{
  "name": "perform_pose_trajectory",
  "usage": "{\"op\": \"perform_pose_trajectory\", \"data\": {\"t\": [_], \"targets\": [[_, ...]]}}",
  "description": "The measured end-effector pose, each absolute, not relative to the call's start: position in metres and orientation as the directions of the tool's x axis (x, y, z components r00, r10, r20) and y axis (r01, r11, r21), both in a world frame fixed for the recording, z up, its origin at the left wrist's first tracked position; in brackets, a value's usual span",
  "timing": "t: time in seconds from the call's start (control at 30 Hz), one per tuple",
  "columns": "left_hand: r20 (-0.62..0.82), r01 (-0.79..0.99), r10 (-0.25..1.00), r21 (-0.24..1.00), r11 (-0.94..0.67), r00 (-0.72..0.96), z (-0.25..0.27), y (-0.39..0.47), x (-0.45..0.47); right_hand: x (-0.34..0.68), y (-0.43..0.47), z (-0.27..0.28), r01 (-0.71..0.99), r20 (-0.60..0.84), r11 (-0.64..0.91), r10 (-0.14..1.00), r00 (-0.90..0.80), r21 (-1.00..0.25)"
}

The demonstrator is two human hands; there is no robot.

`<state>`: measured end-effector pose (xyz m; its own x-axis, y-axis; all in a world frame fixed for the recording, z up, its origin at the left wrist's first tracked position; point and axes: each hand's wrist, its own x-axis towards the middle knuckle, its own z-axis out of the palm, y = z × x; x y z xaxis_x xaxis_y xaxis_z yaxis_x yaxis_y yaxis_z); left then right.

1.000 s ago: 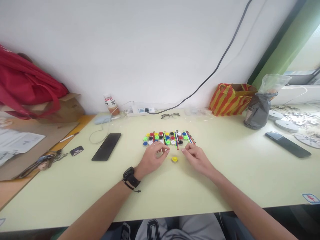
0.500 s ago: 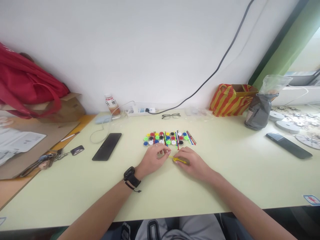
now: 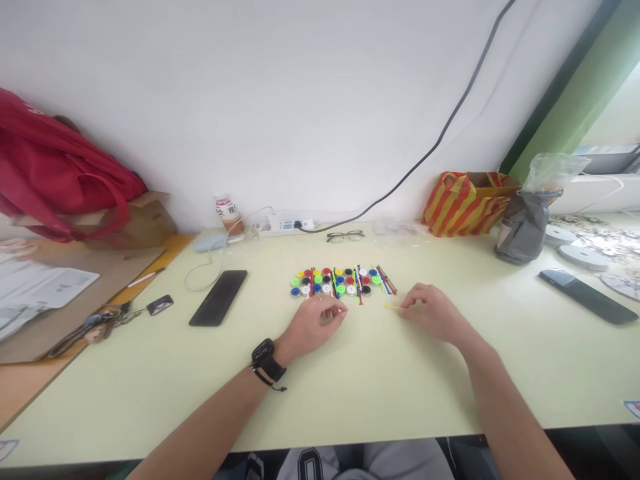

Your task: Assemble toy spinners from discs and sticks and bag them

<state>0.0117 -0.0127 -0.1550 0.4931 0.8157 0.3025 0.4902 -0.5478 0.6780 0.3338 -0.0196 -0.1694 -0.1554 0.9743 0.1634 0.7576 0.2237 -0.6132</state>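
My right hand (image 3: 433, 313) pinches a thin yellow stick (image 3: 391, 307) just above the table, its free end pointing left. Farther left, my left hand (image 3: 315, 327), with a black watch on the wrist, has thumb and index fingertip together; whether anything is between them I cannot make out. Just beyond my left hand lie rows of small round discs in several colours, among them a white disc (image 3: 351, 291) and a blue disc (image 3: 295, 292). Thin coloured sticks lie across and between the discs, with a bundle of sticks (image 3: 387, 280) at the right end.
A black phone (image 3: 219, 298) lies to the left, with keys (image 3: 95, 327) beyond it. Glasses (image 3: 345, 236), a power strip (image 3: 285, 227) and a bottle (image 3: 229, 215) are near the wall. On the right are a striped bag (image 3: 463, 203), a grey bag (image 3: 523, 227) and another phone (image 3: 586, 295).
My right hand has moved right, away from my left hand, with the yellow stick in its fingers. My left hand stays pinched in nearly the same place. The view has shifted slightly.
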Motion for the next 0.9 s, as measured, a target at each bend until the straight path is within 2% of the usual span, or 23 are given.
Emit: {"op": "perform_pose_trajectory", "data": {"t": [0.13, 0.3, 0.5, 0.6, 0.67, 0.77, 0.83, 0.9], "targets": [[0.282, 0.492, 0.812, 0.679, -0.545, 0.511, -0.154, -0.014, 0.012, 0.362, -0.010, -0.172, 0.879, 0.133, 0.038, 0.991, 0.029, -0.475], [0.222, 0.503, 0.807, 0.684, -0.528, 0.547, -0.155, -0.015, 0.013, 0.378, 0.012, -0.169, 0.946, 0.138, -0.164, 0.968, 0.209, -0.280], [0.198, 0.496, 0.805, 0.699, -0.516, 0.559, -0.156, -0.015, 0.012, 0.398, 0.034, -0.177, 0.947, 0.253, -0.233, 0.924, 0.287, -0.223], [0.193, 0.500, 0.805, 0.696, -0.515, 0.561, -0.156, -0.015, 0.012, 0.394, 0.032, -0.183, 0.947, 0.395, -0.121, 0.888, 0.238, -0.298], [0.191, 0.507, 0.805, 0.690, -0.517, 0.561, -0.156, -0.016, 0.011, 0.382, 0.027, -0.185, 0.920, 0.478, 0.085, 0.870, 0.118, -0.383], [0.188, 0.515, 0.805, 0.681, -0.520, 0.563, -0.156, -0.015, 0.011, 0.356, 0.020, -0.184, 0.816, 0.440, 0.379, 0.881, -0.173, -0.436], [0.186, 0.518, 0.804, 0.679, -0.521, 0.565, -0.156, -0.015, 0.011, 0.341, 0.016, -0.182, 0.776, 0.396, 0.443, 0.877, -0.272, -0.450], [0.186, 0.518, 0.803, 0.678, -0.522, 0.567, -0.156, -0.014, 0.011, 0.331, 0.013, -0.181, 0.761, 0.364, 0.445, 0.885, -0.291, -0.472]]}}
